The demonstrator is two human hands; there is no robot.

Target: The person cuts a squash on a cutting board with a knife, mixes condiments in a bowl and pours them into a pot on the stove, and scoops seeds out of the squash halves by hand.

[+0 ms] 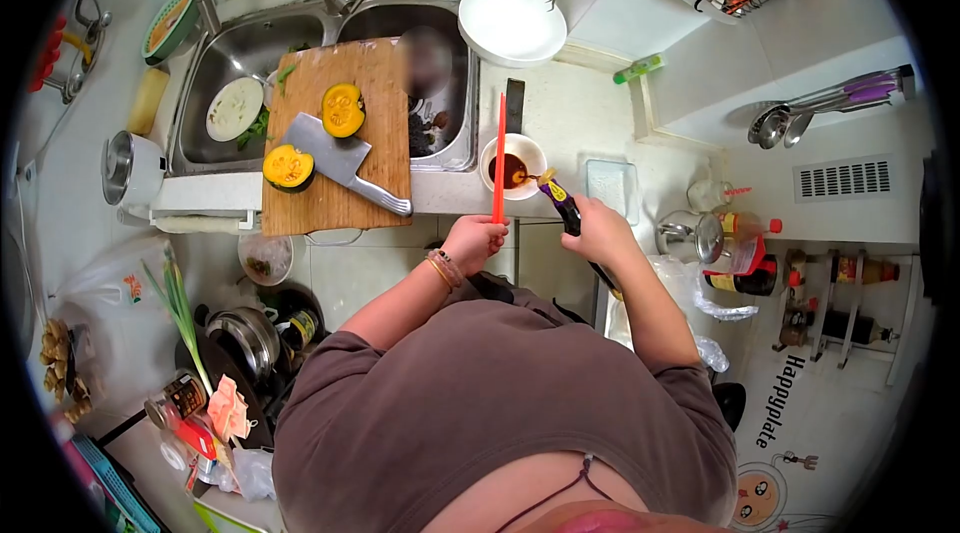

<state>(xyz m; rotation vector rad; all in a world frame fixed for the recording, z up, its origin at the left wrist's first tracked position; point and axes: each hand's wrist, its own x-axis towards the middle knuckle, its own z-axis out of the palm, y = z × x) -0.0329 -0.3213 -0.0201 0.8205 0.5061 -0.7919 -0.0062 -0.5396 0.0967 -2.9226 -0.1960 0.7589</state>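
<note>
My left hand (pixel 475 241) is closed round the lower end of red chopsticks (pixel 501 138), which point away from me across the left side of a small white bowl (pixel 538 158). Dark brown sauce (pixel 512 171) lies in the bowl. In my right hand (pixel 603 231) is a dark sauce bottle (pixel 562 203) with a purple and yellow label, tilted so its mouth is at the bowl's right rim. Brown liquid shows by the mouth; I cannot tell how fast it runs. My right fingers wrap round the bottle's body.
Left of the bowl, a wooden cutting board (pixel 385 148) bridges the sink (pixel 215 83), bearing two pumpkin halves (pixel 343 105) and a cleaver (pixel 330 150). A white pan (pixel 512 25) stands behind the bowl. A clear tray (pixel 611 188) and a lidded pot (pixel 690 235) are on the right.
</note>
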